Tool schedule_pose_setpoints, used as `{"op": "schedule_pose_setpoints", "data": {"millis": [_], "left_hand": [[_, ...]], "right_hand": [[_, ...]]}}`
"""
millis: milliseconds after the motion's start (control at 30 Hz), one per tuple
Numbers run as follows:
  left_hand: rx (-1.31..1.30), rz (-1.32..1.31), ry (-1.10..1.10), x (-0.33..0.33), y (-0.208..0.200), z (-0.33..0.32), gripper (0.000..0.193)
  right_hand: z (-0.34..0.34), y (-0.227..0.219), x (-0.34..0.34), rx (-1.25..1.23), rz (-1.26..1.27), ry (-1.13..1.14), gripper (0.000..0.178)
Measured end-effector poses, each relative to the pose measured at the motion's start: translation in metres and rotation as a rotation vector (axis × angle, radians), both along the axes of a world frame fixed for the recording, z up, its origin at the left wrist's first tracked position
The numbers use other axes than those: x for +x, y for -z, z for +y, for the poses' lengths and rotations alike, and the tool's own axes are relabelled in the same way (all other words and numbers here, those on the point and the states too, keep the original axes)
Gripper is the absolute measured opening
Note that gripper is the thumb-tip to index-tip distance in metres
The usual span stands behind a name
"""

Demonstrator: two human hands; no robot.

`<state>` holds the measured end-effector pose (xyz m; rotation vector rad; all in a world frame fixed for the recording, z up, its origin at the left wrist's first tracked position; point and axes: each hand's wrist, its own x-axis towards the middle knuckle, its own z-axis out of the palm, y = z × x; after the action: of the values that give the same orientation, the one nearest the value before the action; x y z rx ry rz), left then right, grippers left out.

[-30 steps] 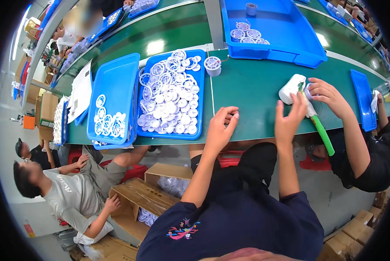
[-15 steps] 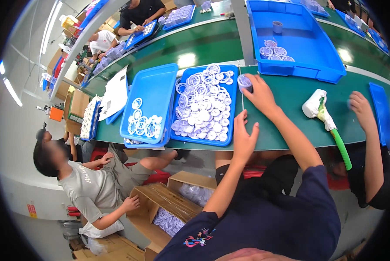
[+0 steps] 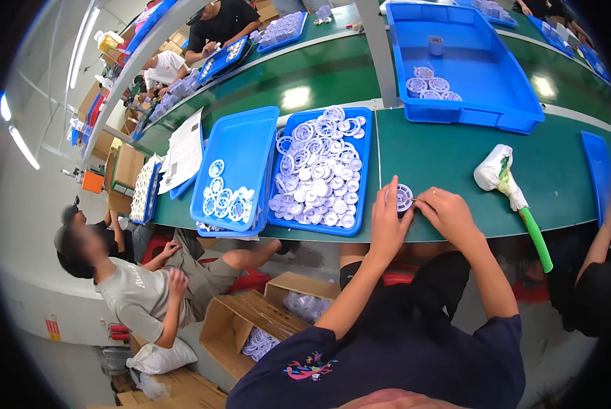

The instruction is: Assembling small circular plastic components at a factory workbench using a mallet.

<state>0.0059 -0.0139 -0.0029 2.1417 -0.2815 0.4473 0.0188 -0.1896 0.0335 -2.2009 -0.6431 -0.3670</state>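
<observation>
A round, spoked white plastic part with a dark body (image 3: 404,197) is between my hands near the table's front edge. Fingers of my left hand (image 3: 387,221) wrap its left side. My right hand (image 3: 447,215) is at its right rim, thumb and fingers pinched; whatever is in that pinch is too small to make out. Left of my hands, a blue tray (image 3: 364,146) is heaped with white plastic discs and rings (image 3: 317,174).
Another blue tray (image 3: 241,140) holds several rings. A large blue bin (image 3: 466,75) stands at the back with several round parts. A wrapped hammer-like tool with a green handle (image 3: 534,235) lies right, overhanging the edge. A person (image 3: 138,286) sits left beside open cartons (image 3: 251,317).
My right hand has brought the round part from beside the tray toward me, to my left hand, which now grips it. The person at left has raised a hand off the carton.
</observation>
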Motion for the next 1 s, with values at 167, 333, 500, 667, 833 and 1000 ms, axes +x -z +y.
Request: {"op": "schedule_pose_setpoints", "data": {"millis": [167, 333, 500, 667, 833, 1000], "left_hand": [[0.077, -0.065, -0.094, 0.008, -0.001, -0.005, 0.078], [0.054, -0.04, -0.08, 0.01, 0.001, 0.0, 0.081], [0.038, -0.043, 0.04, 0.008, 0.0, 0.005, 0.081], [0.071, -0.05, 0.106, 0.008, 0.035, 0.021, 0.08], [0.075, 0.096, -0.094, 0.01, 0.011, 0.001, 0.09], [-0.003, 0.094, -0.065, 0.008, 0.014, 0.002, 0.09]], "right_hand": [[-0.005, 0.002, -0.007, 0.007, 0.015, 0.093, 0.019], [-0.009, 0.009, 0.0, 0.093, 0.258, 0.194, 0.012], [0.001, 0.0, 0.025, -0.181, -0.029, 0.53, 0.023], [0.1, -0.028, 0.024, 0.03, -0.213, 0.031, 0.026], [0.156, -0.002, 0.028, -0.381, -0.244, -0.128, 0.022], [0.165, 0.009, 0.04, -0.397, -0.187, -0.156, 0.024]]}}
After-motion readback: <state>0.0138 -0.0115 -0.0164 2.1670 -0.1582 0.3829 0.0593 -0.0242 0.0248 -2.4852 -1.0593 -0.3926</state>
